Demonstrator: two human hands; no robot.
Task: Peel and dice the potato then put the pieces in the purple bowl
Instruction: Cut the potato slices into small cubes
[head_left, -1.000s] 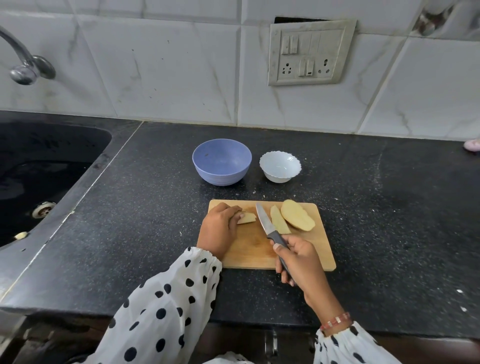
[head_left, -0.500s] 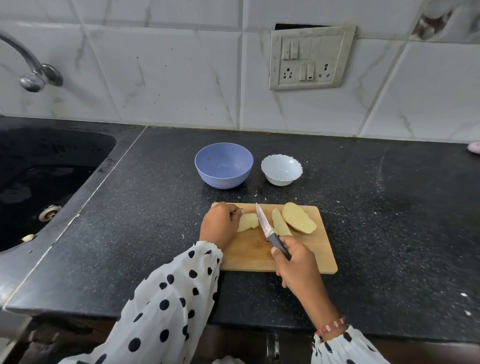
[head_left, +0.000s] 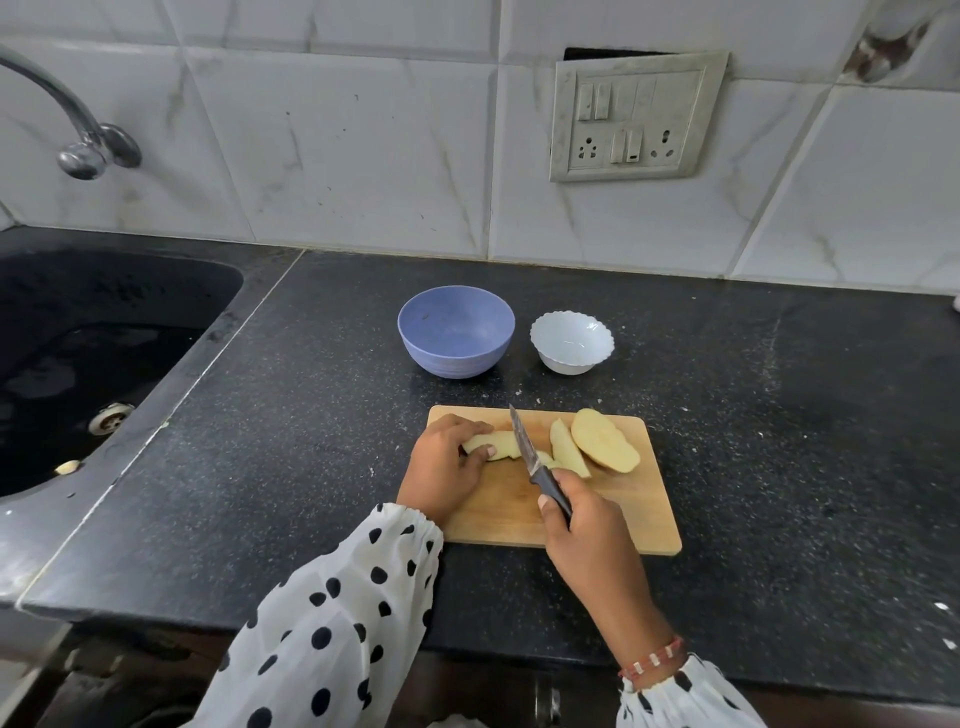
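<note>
On board (head_left: 597, 519), knife (head_left: 522, 444) against potato slice (head_left: 496, 444)

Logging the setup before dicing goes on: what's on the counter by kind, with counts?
Bowls: 2, the purple bowl and a white bowl
Cutting boards: 1
Knives: 1, held by the right hand
Potato pieces: 3, one held by the left hand, a wedge, a half
Total: 7

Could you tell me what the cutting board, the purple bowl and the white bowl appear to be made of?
The cutting board looks like pale wood or bamboo: tan, matte, faint grain. The purple bowl seems matte plastic or a similar composite: dull, even colour, no glare. The white bowl is glossy with a scalloped rim, probably glazed ceramic or opal glass.
</note>
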